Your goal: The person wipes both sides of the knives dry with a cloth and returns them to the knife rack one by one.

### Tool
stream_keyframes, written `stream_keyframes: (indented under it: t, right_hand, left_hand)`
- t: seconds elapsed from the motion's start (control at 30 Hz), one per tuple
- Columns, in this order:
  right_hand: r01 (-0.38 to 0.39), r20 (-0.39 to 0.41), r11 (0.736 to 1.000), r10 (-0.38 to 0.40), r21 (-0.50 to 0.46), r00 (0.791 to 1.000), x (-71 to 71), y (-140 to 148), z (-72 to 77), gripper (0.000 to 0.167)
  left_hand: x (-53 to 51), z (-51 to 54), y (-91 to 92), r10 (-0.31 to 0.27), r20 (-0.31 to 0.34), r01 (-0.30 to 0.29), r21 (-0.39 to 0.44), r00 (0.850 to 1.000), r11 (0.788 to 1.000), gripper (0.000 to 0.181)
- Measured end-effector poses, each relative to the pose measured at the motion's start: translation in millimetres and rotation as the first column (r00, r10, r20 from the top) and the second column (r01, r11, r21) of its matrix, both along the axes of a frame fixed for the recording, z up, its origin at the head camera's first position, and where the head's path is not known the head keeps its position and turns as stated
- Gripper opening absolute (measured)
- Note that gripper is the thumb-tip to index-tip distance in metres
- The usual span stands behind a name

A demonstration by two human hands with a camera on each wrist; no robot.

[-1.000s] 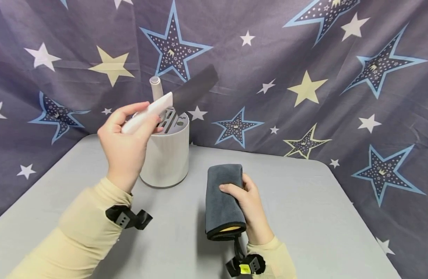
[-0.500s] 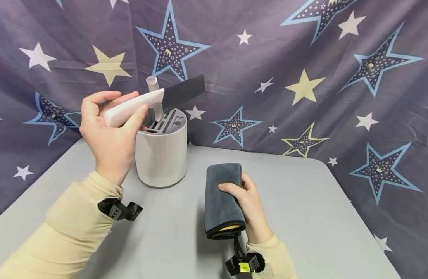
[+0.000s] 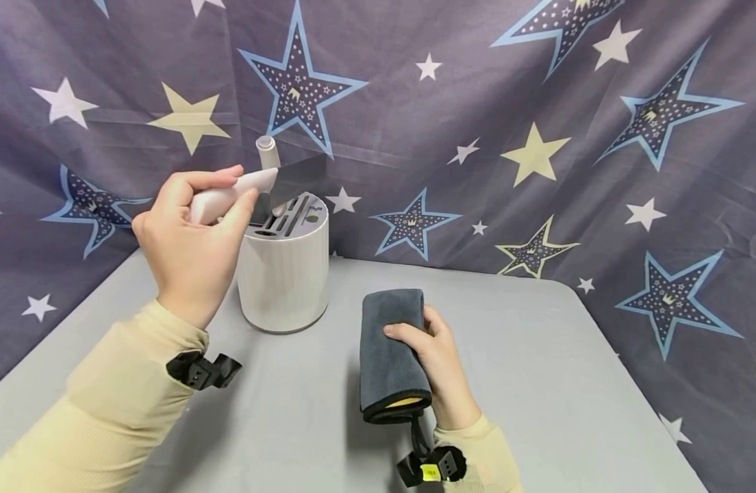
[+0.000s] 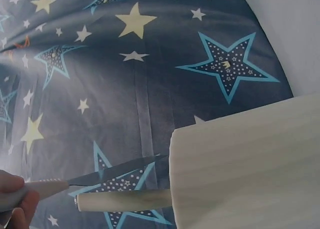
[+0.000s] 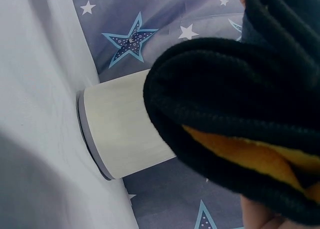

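My left hand [image 3: 190,236] pinches the white handle of a knife [image 3: 236,196] between thumb and fingers. Its wide dark blade reaches right, above the slotted top of a white cylindrical knife block [image 3: 283,281]. In the left wrist view the knife blade [image 4: 115,172] points toward the block [image 4: 250,164], its tip apart from the rim. A second pale handle [image 3: 268,152] stands up out of the block. My right hand [image 3: 442,366] grips a folded grey cloth [image 3: 392,349] with black edging and a yellow inside, thumb on top. In the right wrist view the cloth [image 5: 215,94] hides most of that hand.
Block and hands are over a light grey table [image 3: 526,370], the block near its back left. Behind hangs a dark star-printed curtain [image 3: 378,171]. A black wrist camera [image 3: 202,370] is strapped over the left sleeve, and another [image 3: 432,465] over the right.
My left hand has moved left and turned the knife, and its blade has come lower and nearer the block's top. The right hand keeps the cloth almost still.
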State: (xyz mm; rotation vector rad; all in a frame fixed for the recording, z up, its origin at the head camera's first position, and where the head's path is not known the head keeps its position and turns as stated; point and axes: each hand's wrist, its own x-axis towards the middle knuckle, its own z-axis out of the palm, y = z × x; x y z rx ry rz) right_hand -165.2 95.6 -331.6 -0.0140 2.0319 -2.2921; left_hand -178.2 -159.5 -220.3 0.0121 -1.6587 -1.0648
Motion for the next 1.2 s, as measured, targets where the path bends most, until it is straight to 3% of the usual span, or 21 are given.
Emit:
stream_keyframes:
  t: [0.4,0.67,0.97,1.2]
  right_hand:
    - [0.0,-0.001,1.0,0.0,0.011,1.0,-0.5,-0.6,-0.9,0.038]
    - [0.021,0.003,1.0,-0.021,0.005,1.0,-1.4,-0.3,-0.2,0.037]
    - [0.033,0.009,0.999,-0.033,-0.021,0.999,-3.0,5.3,3.5,0.039]
    - [0.126,-0.007,0.988,-0.127,-0.087,0.992,-4.8,21.2,11.1,0.038]
  left_hand:
    - [5.8,0.2,0.2,0.063,-0.051,-0.07,-0.137,0.997,0.988,0.019]
    - [7.0,3.5,-2.0,0.087,-0.036,-0.093,-0.205,0.996,0.974,0.024]
    - [6.1,8.1,1.1,0.058,0.024,-0.05,-0.256,0.998,0.965,0.028]
    - [-7.1,15.4,5.2,-0.001,0.142,0.036,-0.244,0.99,0.969,0.036]
